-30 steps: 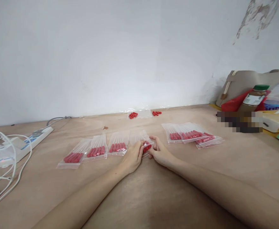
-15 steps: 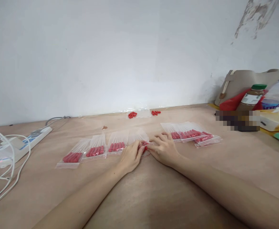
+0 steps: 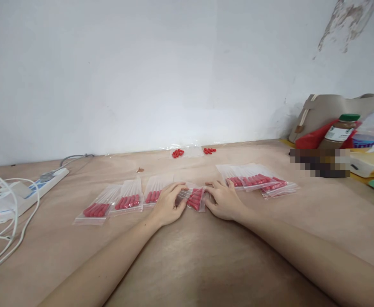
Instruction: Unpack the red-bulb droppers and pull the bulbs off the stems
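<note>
Between my hands is a clear zip bag (image 3: pixel 195 198) of slim pieces with red ends, turned so that the red ends point right. My left hand (image 3: pixel 169 204) curls around the bag's left end, thumb at the near edge and fingers at the far edge. At the bag's right end, my right hand (image 3: pixel 222 199) grips the border with thumb and fingers. Similar filled bags (image 3: pixel 127 200) lie in a row to the left. More filled bags (image 3: pixel 257 181) overlap just beyond my right hand.
Loose red pieces (image 3: pixel 178 153) and clear bags (image 3: pixel 193 151) lie by the wall. A power strip (image 3: pixel 42 192) with white cables (image 3: pixel 20 247) is at left. On the right stand a grey bag (image 3: pixel 327 106) and a green-capped bottle (image 3: pixel 339 132).
The bag between my hands has turned sideways, its red ends now to the right. My hands have moved apart to its two ends.
</note>
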Motion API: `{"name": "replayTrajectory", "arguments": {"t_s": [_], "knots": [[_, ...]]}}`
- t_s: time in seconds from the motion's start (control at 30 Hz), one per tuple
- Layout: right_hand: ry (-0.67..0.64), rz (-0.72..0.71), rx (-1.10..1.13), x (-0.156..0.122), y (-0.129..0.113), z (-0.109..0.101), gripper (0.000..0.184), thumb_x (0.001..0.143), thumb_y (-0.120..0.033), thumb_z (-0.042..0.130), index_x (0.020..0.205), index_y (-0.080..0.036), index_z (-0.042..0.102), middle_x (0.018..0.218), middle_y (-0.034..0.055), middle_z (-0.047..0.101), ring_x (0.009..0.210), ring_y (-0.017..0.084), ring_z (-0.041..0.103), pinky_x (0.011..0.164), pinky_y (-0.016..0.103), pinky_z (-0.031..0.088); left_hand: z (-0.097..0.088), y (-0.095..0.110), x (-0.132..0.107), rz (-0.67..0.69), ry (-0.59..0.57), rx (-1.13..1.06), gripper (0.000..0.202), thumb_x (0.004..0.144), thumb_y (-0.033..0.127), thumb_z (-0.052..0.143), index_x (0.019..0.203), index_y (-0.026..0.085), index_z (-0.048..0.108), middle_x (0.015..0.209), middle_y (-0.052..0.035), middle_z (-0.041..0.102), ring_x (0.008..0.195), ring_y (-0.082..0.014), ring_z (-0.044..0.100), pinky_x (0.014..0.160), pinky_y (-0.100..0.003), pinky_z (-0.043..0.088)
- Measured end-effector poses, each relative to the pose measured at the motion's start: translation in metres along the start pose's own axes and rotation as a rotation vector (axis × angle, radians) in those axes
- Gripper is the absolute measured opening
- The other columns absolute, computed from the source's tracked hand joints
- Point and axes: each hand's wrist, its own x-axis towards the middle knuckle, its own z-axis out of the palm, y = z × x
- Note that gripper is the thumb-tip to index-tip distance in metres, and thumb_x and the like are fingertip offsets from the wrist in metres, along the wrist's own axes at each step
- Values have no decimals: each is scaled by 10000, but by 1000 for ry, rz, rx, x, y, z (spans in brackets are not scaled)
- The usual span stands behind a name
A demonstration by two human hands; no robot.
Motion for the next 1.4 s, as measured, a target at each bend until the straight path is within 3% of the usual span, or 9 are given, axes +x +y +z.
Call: {"name": "replayTrajectory", "arguments": {"t_s": [0.1, 0.27, 0.53, 0.7, 0.87, 1.07, 1.23, 1.4], "knots": [[43, 41, 31, 1, 0, -1, 291, 744, -374, 551, 968, -212, 644, 1044, 99, 558, 979, 246, 471, 837, 440, 280, 0, -2, -1, -30, -37, 110, 388, 758, 235, 513, 1142, 186, 505, 1285, -108, 466, 1178, -261, 438, 967, -432, 361], [87, 48, 72, 4, -2, -5, 235, 693, -254, 586, 912, -225, 666, 905, 69, 565, 908, 219, 487, 769, 373, 299, -2, -2, -1, -20, -53, 156, 451, 675, 186, 537, 1124, 184, 498, 1150, -80, 550, 1078, -259, 491, 931, -428, 375], [-20, -238, 265, 10, 7, -4, 346, 707, -67, 515, 991, -218, 643, 1020, 46, 633, 943, 187, 520, 826, 330, 369, -10, 0, -7, 8, -50, 162, 365, 676, 228, 560, 1037, 179, 535, 986, -67, 577, 947, -245, 527, 829, -388, 411], [-160, -309, 296, 15, 12, -12, 323, 716, -102, 530, 1006, -198, 637, 1029, 62, 624, 955, 190, 525, 848, 328, 387, -13, -1, -13, 27, -39, 149, 359, 714, 331, 579, 1041, 194, 520, 976, -56, 586, 923, -231, 535, 823, -377, 409], [-224, -230, 369, 19, 10, -16, 242, 693, -69, 520, 889, -162, 628, 888, 55, 612, 859, 162, 544, 761, 270, 420, -17, -7, -17, 24, -77, 101, 281, 827, 384, 484, 1037, 210, 549, 967, -48, 595, 927, -205, 543, 836, -354, 408], [-259, -152, 573, 18, 13, -14, 249, 679, -66, 520, 907, -157, 561, 824, 15, 599, 719, 119, 525, 665, 245, 426, -16, -8, -13, 28, -76, 75, 250, 858, 375, 445, 972, 212, 596, 889, -34, 613, 803, -171, 561, 783, -328, 429], [-392, -45, 957, 20, 15, -6, 229, 693, -90, 538, 909, -163, 521, 812, -5, 610, 720, 102, 560, 674, 244, 447, -16, -6, -13, 32, -89, 68, 249, 855, 372, 456, 984, 209, 594, 901, -38, 619, 844, -180, 565, 792, -325, 427], [-352, 183, 1194, 22, 7, -5, 168, 651, -145, 633, 787, -164, 536, 655, -45, 599, 615, 78, 563, 619, 220, 452, -15, -8, -13, 33, -77, 84, 241, 858, 369, 451, 983, 217, 590, 920, -36, 621, 869, -185, 567, 808, -336, 425]]}}
